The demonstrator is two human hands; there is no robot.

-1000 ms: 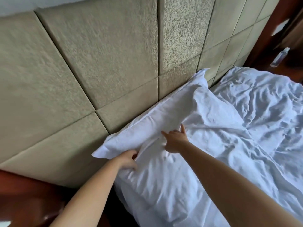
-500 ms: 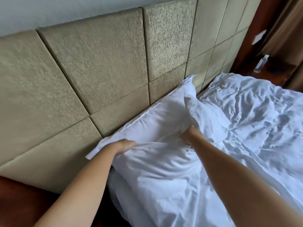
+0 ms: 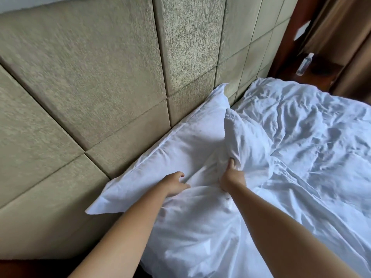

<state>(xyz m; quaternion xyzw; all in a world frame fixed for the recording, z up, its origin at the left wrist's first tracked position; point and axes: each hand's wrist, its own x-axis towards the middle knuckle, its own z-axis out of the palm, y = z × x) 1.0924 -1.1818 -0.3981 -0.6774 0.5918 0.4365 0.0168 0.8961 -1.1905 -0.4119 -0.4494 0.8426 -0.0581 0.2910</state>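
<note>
Duvet corner (image 3: 244, 135) lifted higher, right hand (image 3: 230, 180) fingers gripping; left hand (image 3: 173, 184) loose on pillow (image 3: 180, 141) against headboard (image 3: 100, 77).

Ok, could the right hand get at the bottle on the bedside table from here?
Probably not: the right hand grips the duvet, and the bottle stands well beyond the duvet's far edge.

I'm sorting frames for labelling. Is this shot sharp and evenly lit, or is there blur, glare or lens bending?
Head view: the headboard looks smeared at its left panels, and its seams bow with the wide lens. Head view: the pillow, the left hand and the right hand gripping the duvet read fairly sharp. Head view: soft light, bluish shadows in the folds, no hard glare.
</note>
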